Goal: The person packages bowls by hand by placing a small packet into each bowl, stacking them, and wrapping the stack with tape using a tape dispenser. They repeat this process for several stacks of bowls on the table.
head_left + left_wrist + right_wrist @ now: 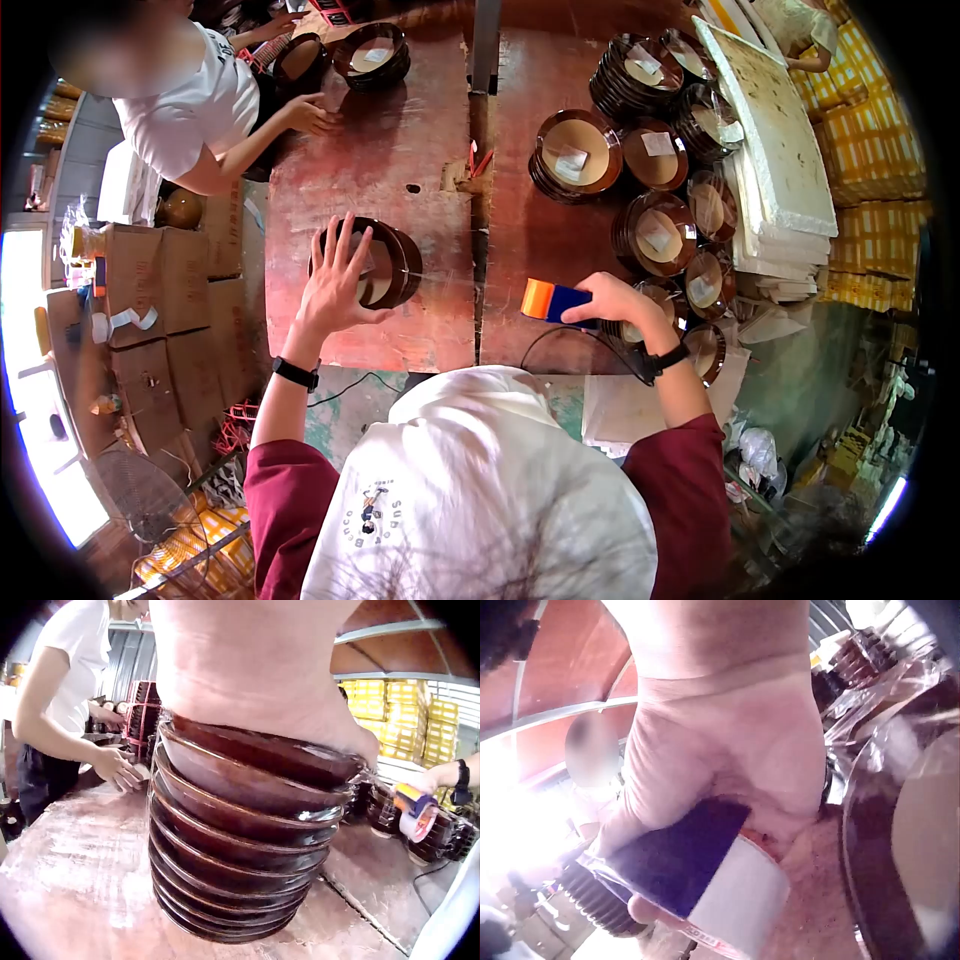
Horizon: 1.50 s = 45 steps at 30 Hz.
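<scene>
My left hand [338, 285], fingers spread and straight, rests over the top of a stack of glossy dark brown bowls [408, 262] on the left part of the table. From the left wrist view the stacked bowls [240, 840] stand nested, several high, with the palm at the upper rim. My right hand [618, 300] grips a blue and orange tape dispenser [558, 303] above the table's right part. Close up in the right wrist view, fingers and thumb wrap the dispenser's dark blue body [682, 859], with a pale tape roll [742, 896] beside it.
More stacks of brown bowls [580, 150] crowd the table's right side, some with paper slips inside. White foam boards [770, 130] lie beyond them. A gap [482, 230] splits the tabletop [400, 150]. Another person [205, 110] stands far left near further bowls [372, 55].
</scene>
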Each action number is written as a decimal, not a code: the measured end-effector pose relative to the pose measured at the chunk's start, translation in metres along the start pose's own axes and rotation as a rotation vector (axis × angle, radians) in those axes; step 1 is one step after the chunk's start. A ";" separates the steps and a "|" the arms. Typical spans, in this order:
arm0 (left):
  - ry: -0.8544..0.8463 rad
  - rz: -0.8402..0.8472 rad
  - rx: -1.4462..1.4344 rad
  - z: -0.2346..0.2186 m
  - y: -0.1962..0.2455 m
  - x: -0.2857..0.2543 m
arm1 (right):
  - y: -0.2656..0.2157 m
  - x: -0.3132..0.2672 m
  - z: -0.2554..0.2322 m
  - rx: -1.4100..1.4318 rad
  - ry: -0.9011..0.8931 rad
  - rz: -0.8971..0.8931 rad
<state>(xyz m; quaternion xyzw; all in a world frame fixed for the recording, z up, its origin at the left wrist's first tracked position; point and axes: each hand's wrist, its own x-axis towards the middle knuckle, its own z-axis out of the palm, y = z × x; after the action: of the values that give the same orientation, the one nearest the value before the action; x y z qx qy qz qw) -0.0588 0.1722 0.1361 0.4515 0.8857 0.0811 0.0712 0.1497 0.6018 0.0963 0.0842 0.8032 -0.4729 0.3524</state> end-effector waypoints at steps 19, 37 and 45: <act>-0.019 0.002 0.016 0.004 -0.001 -0.003 | -0.016 -0.043 -0.016 0.068 0.019 -0.084; -0.019 -0.004 0.003 0.000 0.001 -0.001 | -0.014 0.046 0.024 -0.154 0.061 0.130; -0.018 -0.007 0.019 0.000 -0.001 -0.001 | -0.058 0.150 0.067 -0.406 0.126 0.138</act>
<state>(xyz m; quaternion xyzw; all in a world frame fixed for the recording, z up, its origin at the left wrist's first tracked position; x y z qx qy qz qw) -0.0594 0.1711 0.1360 0.4498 0.8873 0.0685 0.0752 0.0444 0.4863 0.0202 0.0960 0.8946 -0.2702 0.3426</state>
